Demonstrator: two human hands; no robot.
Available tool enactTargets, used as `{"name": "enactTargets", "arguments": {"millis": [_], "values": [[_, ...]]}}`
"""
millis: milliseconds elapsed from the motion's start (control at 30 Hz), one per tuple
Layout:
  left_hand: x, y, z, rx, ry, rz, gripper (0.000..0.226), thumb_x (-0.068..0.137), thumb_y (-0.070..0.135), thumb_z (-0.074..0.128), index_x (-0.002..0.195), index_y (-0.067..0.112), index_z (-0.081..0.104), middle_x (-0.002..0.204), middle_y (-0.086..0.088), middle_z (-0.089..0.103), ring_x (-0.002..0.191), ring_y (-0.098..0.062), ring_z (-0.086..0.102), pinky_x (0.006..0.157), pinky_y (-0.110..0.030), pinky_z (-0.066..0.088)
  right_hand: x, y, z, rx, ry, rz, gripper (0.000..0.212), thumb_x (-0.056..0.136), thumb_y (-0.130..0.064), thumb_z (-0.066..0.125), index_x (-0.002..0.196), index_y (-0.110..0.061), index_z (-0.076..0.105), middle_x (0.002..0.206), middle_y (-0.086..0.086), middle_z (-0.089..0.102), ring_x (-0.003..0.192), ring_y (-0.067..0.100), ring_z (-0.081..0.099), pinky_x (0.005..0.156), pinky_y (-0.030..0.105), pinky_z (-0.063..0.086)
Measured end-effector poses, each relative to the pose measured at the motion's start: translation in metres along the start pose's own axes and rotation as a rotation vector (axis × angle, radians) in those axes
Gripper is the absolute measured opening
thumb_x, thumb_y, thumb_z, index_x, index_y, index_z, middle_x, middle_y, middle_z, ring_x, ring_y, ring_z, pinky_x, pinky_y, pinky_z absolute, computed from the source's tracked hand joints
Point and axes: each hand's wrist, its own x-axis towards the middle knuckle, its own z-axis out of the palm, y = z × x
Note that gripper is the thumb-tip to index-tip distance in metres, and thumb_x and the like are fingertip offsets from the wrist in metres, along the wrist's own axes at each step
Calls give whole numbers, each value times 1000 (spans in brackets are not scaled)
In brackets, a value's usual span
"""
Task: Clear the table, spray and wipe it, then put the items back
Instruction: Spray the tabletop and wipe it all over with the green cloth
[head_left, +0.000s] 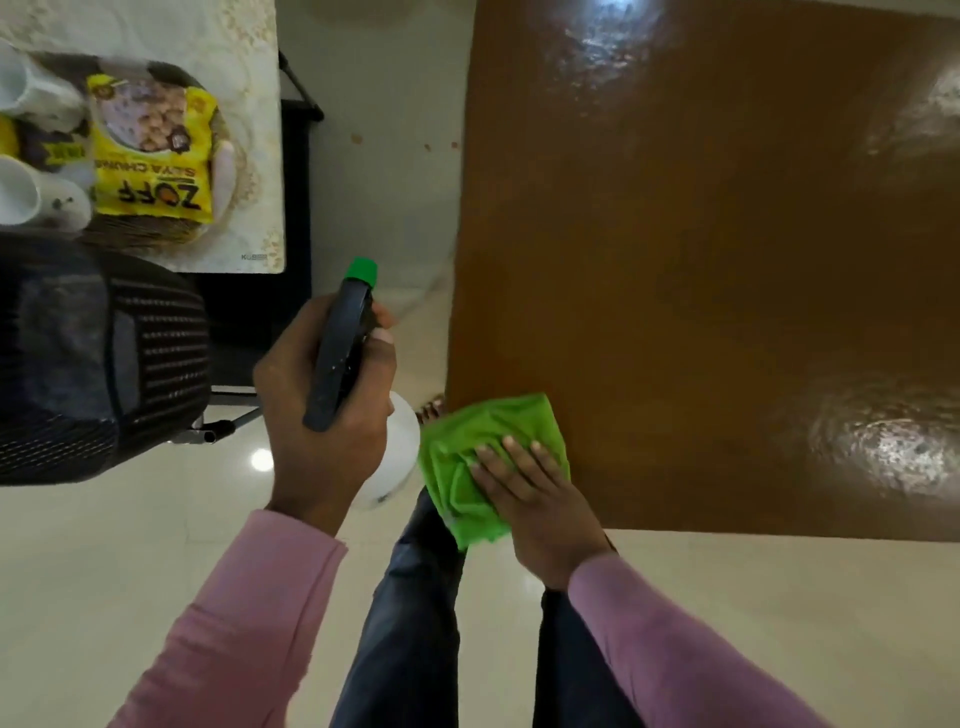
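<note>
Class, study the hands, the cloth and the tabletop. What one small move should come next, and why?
Probably slide the right hand with the green cloth across the table toward the wet patch. The cloth lies pressed flat at the near corner, glistening spray shows farther out, and the left hand holds the spray bottle beside the table.

The green microfibre cloth (467, 457) lies on the near left corner of the brown wooden surface (727, 260), under the right hand (540, 499). Left of the surface, the left hand (322, 415) holds the white black-headed spray bottle (340, 364). Farther left, a yellow snack packet (156, 156) and white cups (31, 98) sit on a pale patterned board (254, 130), behind a black mesh chair (104, 364).
</note>
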Motion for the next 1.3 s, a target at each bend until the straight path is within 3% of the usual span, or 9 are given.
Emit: {"name": "enactTargets", "arguments": {"millis": [133, 267, 433, 667, 800, 967, 1067, 1200, 1300], "values": [[-11, -6, 14, -33, -5, 30, 10, 94, 13, 56, 96, 5, 60, 81, -2, 63, 46, -10, 55, 51, -16, 45, 106, 36, -73, 48, 252, 145, 74, 79, -28, 11, 152, -18, 16, 160, 1, 12, 147, 28, 1, 117, 42, -9], [-30, -19, 32, 24, 19, 19, 13, 93, 17, 57, 96, 5, 60, 80, -5, 63, 46, -14, 56, 50, -22, 45, 143, 29, -81, 82, 435, 293, 67, 85, -26, 32, 150, -15, 23, 160, 2, 15, 147, 31, 4, 117, 44, -5], [-51, -15, 47, 76, 1, 79, 11, 94, 14, 55, 97, 4, 61, 84, -7, 64, 51, -14, 56, 52, -19, 45, 8, 9, 21, 93, 276, -52, 75, 78, -23, 57, 148, -19, 30, 157, 0, 24, 142, 28, 26, 118, 44, 10], [-83, -5, 78, 92, -72, 125, 20, 95, 11, 55, 106, -6, 58, 88, 1, 62, 61, -6, 60, 59, -10, 47, -130, 168, 41, 271, 495, 724, 77, 76, -2, 45, 149, -10, 23, 157, 7, 11, 145, 31, 3, 118, 52, 9], [-99, 1, 97, 105, -64, 116, 17, 95, 20, 55, 110, 10, 56, 98, 9, 62, 69, -13, 61, 65, -20, 53, -80, 131, 29, 432, 607, 1009, 67, 73, 0, 42, 140, -3, 38, 160, 9, 5, 146, 36, -6, 118, 47, -6], [-108, 7, 113, 145, -50, 119, 14, 97, 26, 55, 110, 28, 54, 104, 14, 62, 80, -27, 63, 79, -45, 56, -61, 53, 51, 156, 359, 273, 71, 79, -18, 25, 150, -17, 25, 159, -1, 10, 146, 27, -6, 117, 44, -6], [-112, 6, 113, 184, -76, 134, 24, 97, 38, 59, 118, 31, 50, 117, 15, 59, 97, -30, 65, 91, -52, 52, -95, 92, 62, 68, 322, 133, 76, 75, -14, 53, 148, -19, 31, 156, -2, 26, 146, 24, 15, 117, 45, 7], [-121, 9, 112, 194, -106, 138, 41, 92, 52, 59, 127, 43, 40, 129, 24, 51, 117, -10, 59, 101, -32, 47, -162, 154, 68, 208, 407, 572, 84, 69, 3, 60, 147, -12, 33, 155, 4, 19, 145, 30, 12, 118, 47, 11], [-130, 8, 113, 117, -120, 94, 50, 89, 52, 61, 130, 39, 37, 136, 7, 49, 121, -17, 58, 102, -26, 46, -194, 186, 60, 352, 446, 897, 77, 78, 8, 49, 149, -7, 24, 158, 11, 14, 146, 36, 7, 119, 49, 9]]}}
